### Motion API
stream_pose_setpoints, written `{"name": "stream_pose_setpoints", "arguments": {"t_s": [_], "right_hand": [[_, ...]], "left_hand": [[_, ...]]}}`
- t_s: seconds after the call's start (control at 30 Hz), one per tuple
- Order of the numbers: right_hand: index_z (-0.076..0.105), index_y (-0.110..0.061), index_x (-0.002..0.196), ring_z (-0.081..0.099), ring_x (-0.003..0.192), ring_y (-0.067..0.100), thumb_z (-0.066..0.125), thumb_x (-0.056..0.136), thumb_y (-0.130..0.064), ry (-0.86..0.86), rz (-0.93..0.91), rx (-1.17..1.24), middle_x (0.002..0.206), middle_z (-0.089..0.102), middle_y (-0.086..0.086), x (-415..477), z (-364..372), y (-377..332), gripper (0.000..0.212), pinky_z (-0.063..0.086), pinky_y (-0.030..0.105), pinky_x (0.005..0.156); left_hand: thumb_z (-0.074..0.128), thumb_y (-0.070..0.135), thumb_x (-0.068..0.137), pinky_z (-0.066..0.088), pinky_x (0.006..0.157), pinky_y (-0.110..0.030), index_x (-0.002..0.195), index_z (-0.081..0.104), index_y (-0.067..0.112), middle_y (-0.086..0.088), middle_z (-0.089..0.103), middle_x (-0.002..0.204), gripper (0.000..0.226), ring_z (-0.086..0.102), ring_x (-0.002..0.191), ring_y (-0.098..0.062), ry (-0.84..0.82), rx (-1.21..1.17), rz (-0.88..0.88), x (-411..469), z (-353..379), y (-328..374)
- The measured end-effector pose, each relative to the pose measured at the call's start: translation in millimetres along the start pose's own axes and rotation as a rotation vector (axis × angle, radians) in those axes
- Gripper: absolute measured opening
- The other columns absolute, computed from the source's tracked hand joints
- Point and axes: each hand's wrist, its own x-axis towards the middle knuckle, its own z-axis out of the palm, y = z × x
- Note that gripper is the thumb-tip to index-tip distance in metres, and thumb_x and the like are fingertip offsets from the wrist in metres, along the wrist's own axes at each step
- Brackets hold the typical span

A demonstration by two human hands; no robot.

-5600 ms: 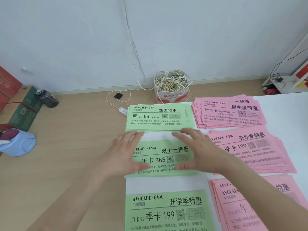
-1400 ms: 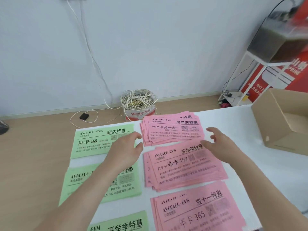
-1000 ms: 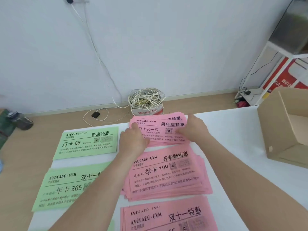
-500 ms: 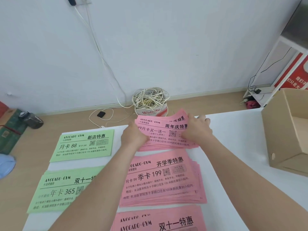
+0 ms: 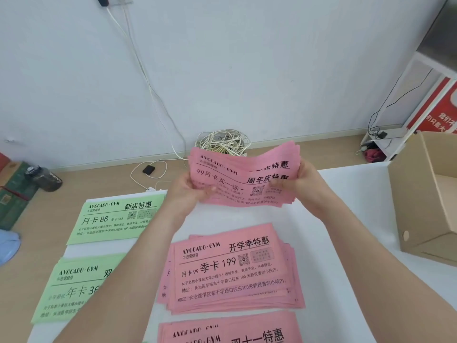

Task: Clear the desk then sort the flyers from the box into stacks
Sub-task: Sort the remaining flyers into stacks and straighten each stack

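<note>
Lifted off the white desk [image 5: 346, 268] since half a second ago: pink anniversary-flyer bundle [image 5: 243, 177], then lying flat at the far end of the pink column, now held in the air above that spot. Sagging in the middle, sheet edges fanned and uneven at the right end.

Gripped at its left end by the left hand [image 5: 188, 191], thumb pressed on the printed face, fingers hidden beneath. Gripped at its right end by the right hand [image 5: 303, 179], thumb on top, fingers behind the paper. Both hands closed round the bundle, touching nothing else.

Nearer, flat on the desk: pink 季卡 199 stack [image 5: 230, 268], loosely squared, sheets poking out along its right and near edges. Nearer again, cut off by the bottom of the view: pink 双十一 stack [image 5: 230, 332].

To the left, partly covered by the left forearm: green 月卡 88 stack [image 5: 116, 219] toward the far left of the desk, green 年卡 stack [image 5: 74, 288] nearer.

At the right, standing on the desk, well apart from the flyers: open cardboard box [image 5: 420, 206], its inside only partly in view.

On the floor beyond the desk: coil of white cable [image 5: 222, 142] just behind the raised bundle, black adapter [image 5: 148, 169] to its left, dark bottle [image 5: 44, 178] at far left.
</note>
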Motion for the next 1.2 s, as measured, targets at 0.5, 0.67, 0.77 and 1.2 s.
{"name": "stream_pose_setpoints", "arguments": {"t_s": [0.5,0.67,0.77,1.2], "right_hand": [[0.045,-0.027,0.139,0.044,0.093,-0.004,0.058,0.078,0.006,0.317,-0.573,-0.571,0.100,0.044,-0.010,6,33,34,0.071,0.035,0.004,0.082],[0.066,-0.014,0.115,0.047,0.094,0.003,0.054,0.074,0.008,0.452,-0.547,-0.503,0.108,0.046,0.004,2,36,51,0.049,0.038,0.007,0.086],[0.063,-0.024,0.105,0.051,0.088,-0.004,0.050,0.069,0.017,0.461,-0.477,-0.410,0.099,0.050,0.001,0,42,42,0.056,0.039,0.006,0.075],[0.070,-0.026,0.092,0.056,0.084,-0.004,0.053,0.082,0.014,0.368,-0.447,-0.169,0.092,0.059,0.002,-5,51,27,0.045,0.042,0.008,0.072]], "left_hand": [[0.061,-0.019,0.074,0.055,0.073,-0.028,0.113,0.052,0.049,0.007,0.059,0.099,0.080,0.059,0.086,-0.006,0.161,0.082,0.283,-5,-1,-8],[0.067,-0.014,0.072,0.036,0.096,-0.011,0.116,0.059,0.040,0.013,0.043,0.110,0.071,0.042,0.106,0.013,0.196,0.409,0.420,-11,3,-19],[0.063,-0.016,0.071,0.041,0.101,-0.029,0.122,0.049,0.045,0.010,0.046,0.121,0.081,0.044,0.116,0.000,0.269,0.364,0.425,-16,6,-23],[0.050,-0.024,0.079,0.047,0.071,-0.016,0.084,0.058,0.019,0.023,0.067,0.077,0.044,0.061,0.079,0.002,0.156,-0.027,0.300,-14,11,-9]]}}
